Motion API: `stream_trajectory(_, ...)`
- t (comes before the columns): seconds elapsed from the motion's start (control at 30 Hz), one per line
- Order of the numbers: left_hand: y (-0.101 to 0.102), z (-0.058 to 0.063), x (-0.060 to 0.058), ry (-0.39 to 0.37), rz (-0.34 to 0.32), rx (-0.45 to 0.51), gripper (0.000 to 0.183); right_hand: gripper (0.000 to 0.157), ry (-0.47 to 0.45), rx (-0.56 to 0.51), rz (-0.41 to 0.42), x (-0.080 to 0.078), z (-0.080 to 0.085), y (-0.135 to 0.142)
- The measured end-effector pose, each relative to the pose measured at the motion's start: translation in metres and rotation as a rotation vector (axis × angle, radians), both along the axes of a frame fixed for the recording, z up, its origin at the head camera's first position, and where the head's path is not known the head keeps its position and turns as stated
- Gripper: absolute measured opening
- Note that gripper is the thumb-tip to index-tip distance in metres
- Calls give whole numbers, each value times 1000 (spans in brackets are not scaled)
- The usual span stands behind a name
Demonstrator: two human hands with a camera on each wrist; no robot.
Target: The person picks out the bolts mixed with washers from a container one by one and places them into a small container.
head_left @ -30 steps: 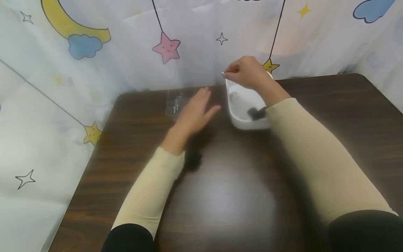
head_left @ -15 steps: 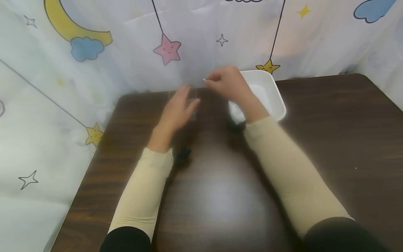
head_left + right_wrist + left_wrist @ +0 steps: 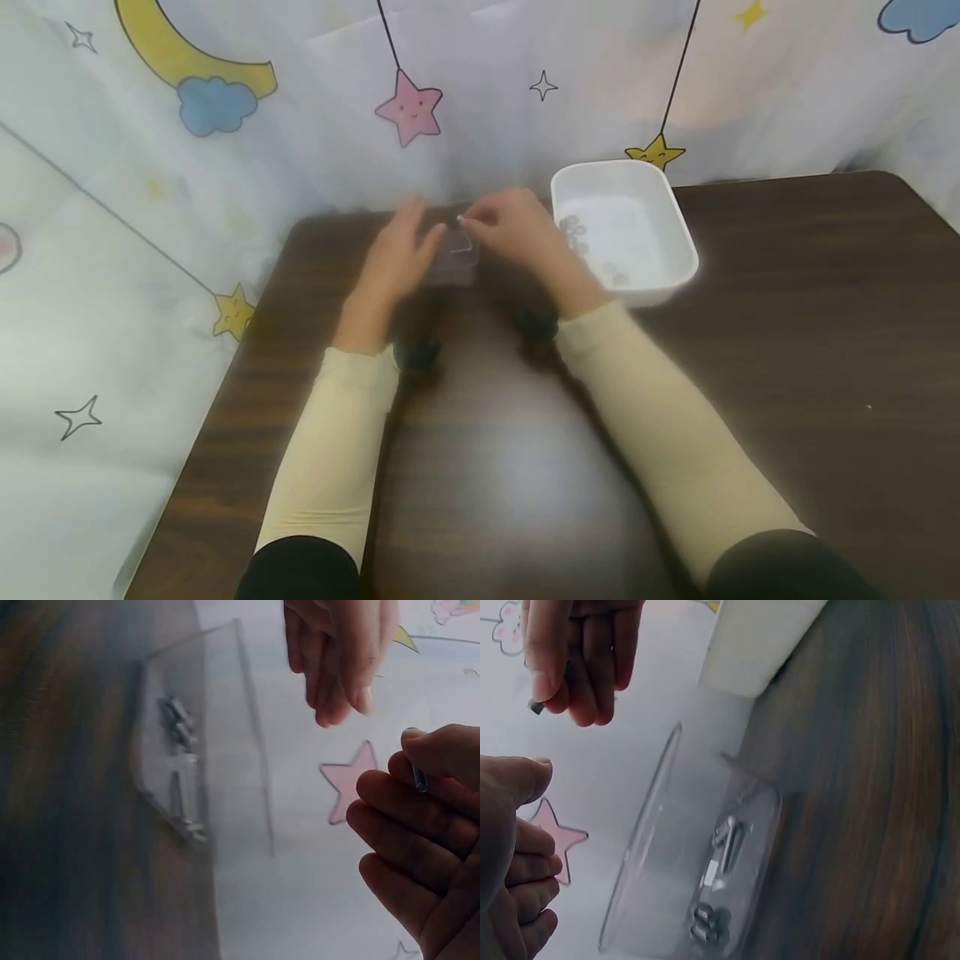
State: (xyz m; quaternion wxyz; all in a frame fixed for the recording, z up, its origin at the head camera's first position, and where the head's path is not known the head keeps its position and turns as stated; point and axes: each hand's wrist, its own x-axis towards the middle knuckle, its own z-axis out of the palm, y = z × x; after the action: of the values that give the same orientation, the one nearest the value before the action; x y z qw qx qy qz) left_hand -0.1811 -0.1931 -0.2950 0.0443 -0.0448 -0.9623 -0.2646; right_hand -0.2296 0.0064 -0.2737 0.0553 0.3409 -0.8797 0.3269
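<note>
My right hand (image 3: 513, 229) pinches a small shiny metal cylinder (image 3: 418, 778) between thumb and index finger. It is above the right side of a clear plastic box (image 3: 652, 885) that stands at the back of the table. Several small metal pieces (image 3: 727, 844) lie in the box, some long and thin, others short and rounded. My left hand (image 3: 393, 254) hovers over the box's left side, thumb apart from loosely bent fingers, holding nothing. In the head view it covers part of the box.
Right of the box stands a white tub (image 3: 660, 292) with small greyish pieces (image 3: 573, 233) on its floor. A patterned curtain (image 3: 487, 108) hangs behind the table's back edge. A tiny white speck (image 3: 868, 407) lies on the table (image 3: 787, 333) at the right.
My right hand has moved left and down, from over the white tub to the clear box, carrying the metal cylinder. My left hand has shifted left, uncovering the box's right part.
</note>
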Motion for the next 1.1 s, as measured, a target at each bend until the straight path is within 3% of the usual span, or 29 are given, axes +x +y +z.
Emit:
stream_trajectory(0.3,-23,-11,2,-48,-47,-30,68,20,-27,66,66,-1,-17,-16)
stream_trajectory(0.63,-38,-30,-3,-99,-82,16,69,20,-68,101,110,-5,-35,-23)
stream_trajectory(1.1,-43,-35,-1,-99,-94,69,69,19,-17,195,108,-2,-40,-28)
